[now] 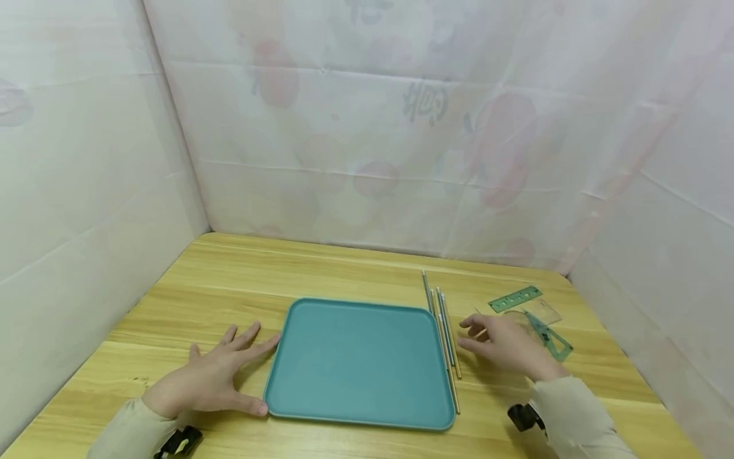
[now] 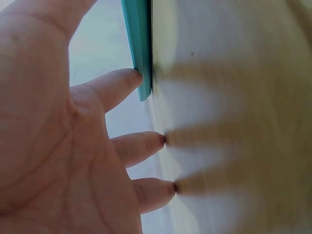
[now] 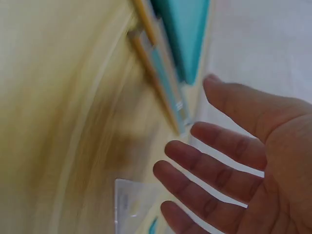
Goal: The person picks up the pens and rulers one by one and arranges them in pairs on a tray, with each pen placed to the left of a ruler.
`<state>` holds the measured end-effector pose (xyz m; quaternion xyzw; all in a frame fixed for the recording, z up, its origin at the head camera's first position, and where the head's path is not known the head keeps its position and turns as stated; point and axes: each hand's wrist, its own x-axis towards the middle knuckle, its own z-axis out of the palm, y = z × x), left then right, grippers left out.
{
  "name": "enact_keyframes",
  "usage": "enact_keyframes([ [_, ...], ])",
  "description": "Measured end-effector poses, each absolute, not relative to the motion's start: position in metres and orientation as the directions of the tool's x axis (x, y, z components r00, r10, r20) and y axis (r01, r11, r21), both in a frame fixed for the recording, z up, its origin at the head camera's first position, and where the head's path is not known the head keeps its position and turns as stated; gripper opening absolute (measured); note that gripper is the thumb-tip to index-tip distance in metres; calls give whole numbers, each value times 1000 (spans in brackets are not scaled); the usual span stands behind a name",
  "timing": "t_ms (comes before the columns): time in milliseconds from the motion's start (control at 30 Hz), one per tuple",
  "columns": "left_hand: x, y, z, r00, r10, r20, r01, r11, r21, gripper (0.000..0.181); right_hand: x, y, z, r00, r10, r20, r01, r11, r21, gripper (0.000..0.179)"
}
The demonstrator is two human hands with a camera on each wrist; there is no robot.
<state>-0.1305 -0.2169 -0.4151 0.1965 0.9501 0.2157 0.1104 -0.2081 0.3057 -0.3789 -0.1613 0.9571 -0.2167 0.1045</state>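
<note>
A teal rectangular tray [image 1: 361,363] lies flat on the wooden table. My left hand [image 1: 212,376] is spread at its left side, with thumb and index fingertip on the rim; in the left wrist view a fingertip meets the tray's edge [image 2: 141,48] and two other fingertips touch the table. Several thin sticks [image 1: 450,338], some gold and some blue-grey, lie along the tray's right side. My right hand [image 1: 504,341] hovers just right of them, fingers loosely bent and holding nothing. The right wrist view shows its fingers beside the ends of the sticks [image 3: 161,78].
Beyond my right hand lie a green ruler [image 1: 515,298], a green set square [image 1: 553,338] and a clear plastic piece [image 1: 547,312]. Pale printed curtains [image 1: 367,140] surround the table [image 1: 229,280] at the back and both sides.
</note>
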Motion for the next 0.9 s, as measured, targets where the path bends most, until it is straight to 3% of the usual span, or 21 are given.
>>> enact_keyframes([
  [300,-131,-215,-415,-902,410,-135,305,826,474,113,-257,285,-373,-939,-326,-110,-257,878,-404,40],
  [800,-134,-210,-415,-894,425,-143,310,816,488,112,-323,247,-364,-943,-297,-150,-243,922,-301,46],
  [900,-134,-209,-416,-892,428,-146,311,815,490,112,-333,244,-369,-945,-286,-159,-232,928,-292,29],
])
